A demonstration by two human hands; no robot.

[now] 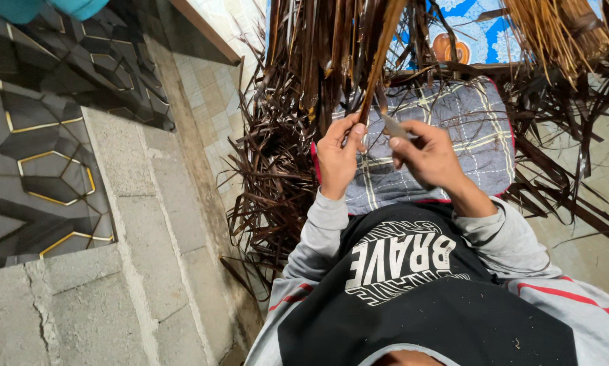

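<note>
While the left hand pinches a long brown leaf strip, the right hand grips a small knife blade against it, over a grey checked cushion; beyond lies a dried-leaf heap.

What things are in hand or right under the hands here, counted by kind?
Hands: 2, left hand and right hand
Brown leaf strip pinched by the left hand: 1
Small grey blade in the right hand: 1
Grey checked cushion: 1
Heap of dry strips: 1, strips too many to count
Total: 6
</note>
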